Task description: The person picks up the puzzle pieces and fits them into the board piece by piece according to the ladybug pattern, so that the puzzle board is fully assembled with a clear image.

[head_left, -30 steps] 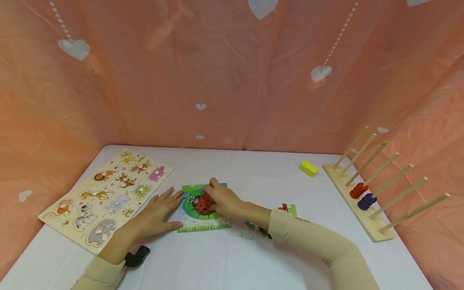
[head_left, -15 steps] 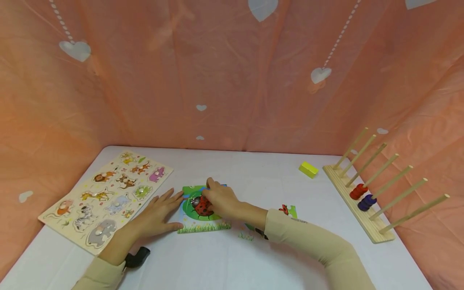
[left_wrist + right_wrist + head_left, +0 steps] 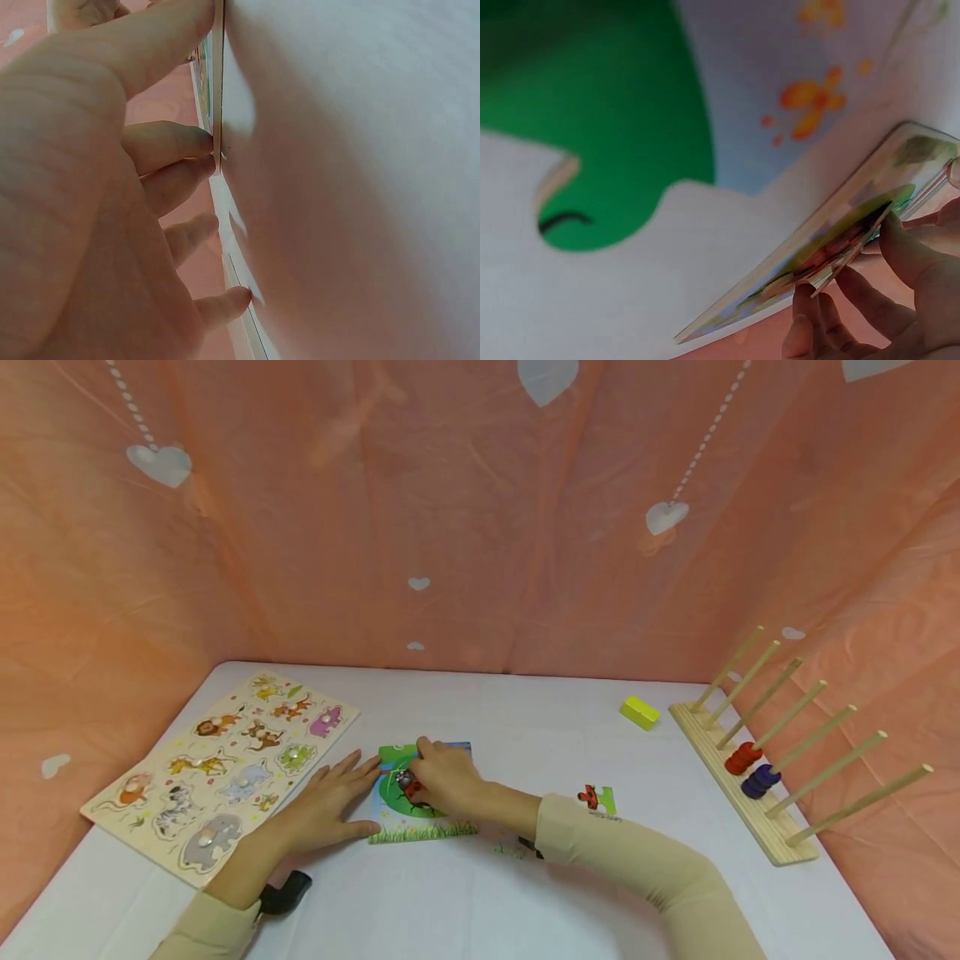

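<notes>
A square ladybird jigsaw puzzle board (image 3: 420,834) lies on the white table, grass along its near side. My left hand (image 3: 327,803) rests at its left side with fingers spread, thumb at the lower left corner; the left wrist view shows the fingertips (image 3: 202,141) against the board's thin edge. Over the right half of the picture, my right hand (image 3: 447,782) pinches a thin puzzle piece (image 3: 849,262), which the right wrist view shows tilted above the board between thumb and fingers. From the head, that hand hides the piece and part of the ladybird.
Loose puzzle pieces lie to the right: a red and green one (image 3: 597,798) and others partly under the right forearm (image 3: 510,852). An animal peg puzzle (image 3: 225,768) is at left, a yellow block (image 3: 640,712) at back right, a pegged stacking board (image 3: 738,785) far right.
My right hand has shifted slightly left over the ladybird, covering more of it. More of the red and green loose piece shows beyond the sleeve. The left hand has stayed in place.
</notes>
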`<state>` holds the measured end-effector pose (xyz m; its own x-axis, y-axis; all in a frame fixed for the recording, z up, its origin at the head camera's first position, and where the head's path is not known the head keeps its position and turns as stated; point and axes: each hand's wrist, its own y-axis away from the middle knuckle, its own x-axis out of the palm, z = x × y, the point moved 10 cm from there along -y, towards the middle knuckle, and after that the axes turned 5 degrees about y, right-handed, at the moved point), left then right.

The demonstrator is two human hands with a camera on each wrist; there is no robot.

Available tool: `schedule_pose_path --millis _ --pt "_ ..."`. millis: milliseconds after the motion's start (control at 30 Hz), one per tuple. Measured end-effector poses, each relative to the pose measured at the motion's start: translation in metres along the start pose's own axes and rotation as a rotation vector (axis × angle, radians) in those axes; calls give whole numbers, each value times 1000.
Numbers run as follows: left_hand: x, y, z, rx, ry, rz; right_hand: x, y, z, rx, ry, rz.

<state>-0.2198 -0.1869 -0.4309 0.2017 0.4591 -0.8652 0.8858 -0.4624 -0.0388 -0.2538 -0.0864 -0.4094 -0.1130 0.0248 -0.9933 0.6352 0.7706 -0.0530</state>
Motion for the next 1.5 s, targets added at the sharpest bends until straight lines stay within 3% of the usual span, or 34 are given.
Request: schedule_pose_path --millis 333,600,767,900,1133,1500 --pt "-1 0 -1 2 -11 -6 0 1 0 33 -9 -18" --pt "-1 0 -1 13 -18 -12 -3 9 -5 -11 -49 -24" --pt "-1 0 -1 11 -15 -10 1 22 -7 -42 -75 74" --pt "-2 0 -1 12 -17 -13 6 39 0 -113 -95 170" --pt "-1 0 0 9 -11 -13 17 61 15 -213 -166 227" --pt "0 0 0 4 -10 -9 27 65 17 -178 -198 280"
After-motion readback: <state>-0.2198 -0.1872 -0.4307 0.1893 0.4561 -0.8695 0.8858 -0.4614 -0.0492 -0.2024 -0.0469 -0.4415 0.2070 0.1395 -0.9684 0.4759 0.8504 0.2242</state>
